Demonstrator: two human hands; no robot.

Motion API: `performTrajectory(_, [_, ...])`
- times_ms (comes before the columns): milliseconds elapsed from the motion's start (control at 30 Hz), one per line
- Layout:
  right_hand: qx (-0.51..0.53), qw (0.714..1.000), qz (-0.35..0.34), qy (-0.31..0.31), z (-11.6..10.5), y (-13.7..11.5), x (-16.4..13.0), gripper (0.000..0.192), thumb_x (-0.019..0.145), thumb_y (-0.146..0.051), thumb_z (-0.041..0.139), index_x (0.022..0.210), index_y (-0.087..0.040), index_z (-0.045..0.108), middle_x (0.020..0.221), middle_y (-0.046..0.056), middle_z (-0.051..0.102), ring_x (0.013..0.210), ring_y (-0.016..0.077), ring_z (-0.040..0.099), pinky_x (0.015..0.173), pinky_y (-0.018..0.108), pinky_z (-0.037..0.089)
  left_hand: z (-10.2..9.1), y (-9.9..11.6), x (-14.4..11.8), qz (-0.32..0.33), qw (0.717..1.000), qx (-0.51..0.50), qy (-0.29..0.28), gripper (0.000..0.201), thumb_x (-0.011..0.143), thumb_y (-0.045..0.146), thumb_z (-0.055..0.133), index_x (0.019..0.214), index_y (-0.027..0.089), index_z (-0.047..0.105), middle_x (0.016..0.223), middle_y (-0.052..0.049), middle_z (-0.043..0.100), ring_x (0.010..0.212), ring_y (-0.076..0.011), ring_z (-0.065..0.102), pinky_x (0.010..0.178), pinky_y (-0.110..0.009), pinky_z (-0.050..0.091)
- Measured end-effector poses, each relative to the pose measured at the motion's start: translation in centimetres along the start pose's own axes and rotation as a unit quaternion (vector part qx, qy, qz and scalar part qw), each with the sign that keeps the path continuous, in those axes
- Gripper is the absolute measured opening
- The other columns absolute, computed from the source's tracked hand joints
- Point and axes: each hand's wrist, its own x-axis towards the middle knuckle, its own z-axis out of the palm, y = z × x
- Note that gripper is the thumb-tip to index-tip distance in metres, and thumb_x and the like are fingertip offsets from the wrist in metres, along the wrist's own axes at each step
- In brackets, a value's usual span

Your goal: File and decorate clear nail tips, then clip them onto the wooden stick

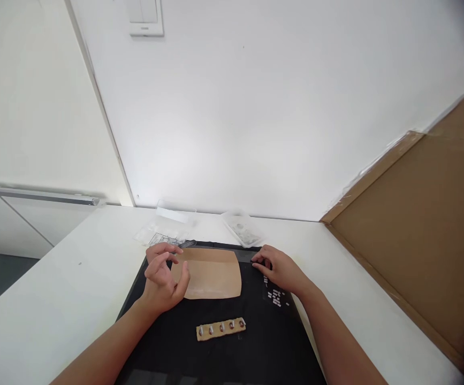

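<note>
My left hand (164, 278) is raised at the left end of a tan paper tray (211, 275), palm turned up. Its fingers are bent but apart, and nothing shows between them. At the tray's right, my right hand (275, 267) has thumb and fingertips pinched together near the far edge of the black mat (199, 361). A tiny dark bit shows at those fingertips, too small to name. Small pale pieces (275, 297) lie scattered on the mat just below this hand. Nearer to me rests a tan strip (215, 330) with several shiny reddish-brown beads in a row.
Behind the mat, a clear plastic packet (171, 219) lies at the left and a translucent shallow tray (242, 229) at the right. A dark object (187, 244) sits by the paper tray's far edge. Brown cardboard (416, 214) leans at the right; a white wall (232, 107) stands behind.
</note>
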Motion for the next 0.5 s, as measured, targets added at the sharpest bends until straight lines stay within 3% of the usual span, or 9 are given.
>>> performTrajectory(200, [0.0,1.0,0.009,0.002,0.2,0.1,0.4,0.016,0.094,-0.034,0.062,0.088,-0.023,0.071,0.094,0.004,0.067,0.087,0.02,0.064,0.078,0.034,0.05,-0.3,-1.5,-0.3,-0.022,0.997,0.075,-0.012,0.065,0.086,0.006,0.066,0.131,0.028,0.025,0.124,-0.012,0.045,0.107,-0.0243,0.06,0.07,-0.037,0.061])
performTrajectory(333, [-0.007,1.0,0.006,0.009,0.4,-0.1,0.4,0.015,0.096,-0.031,0.059,0.086,-0.023,0.067,0.094,0.004,0.067,0.09,0.0213,0.064,0.08,0.035,0.049,-0.9,-2.6,0.1,-0.045,0.987,0.146,-0.05,0.059,0.089,0.01,0.063,0.132,0.024,0.024,0.122,-0.014,0.048,0.113,-0.0283,0.057,0.078,-0.042,0.06])
performTrajectory(500, [-0.008,0.999,0.002,0.038,0.7,-0.1,0.4,0.019,0.102,-0.033,0.048,0.092,-0.023,0.061,0.094,0.005,0.065,0.087,0.0221,0.063,0.08,0.038,0.05,-1.9,-3.4,1.0,-0.077,0.968,0.204,-0.123,0.031,0.093,0.013,0.057,0.123,0.018,0.048,0.11,-0.012,0.054,0.108,-0.0312,0.056,0.089,-0.052,0.055])
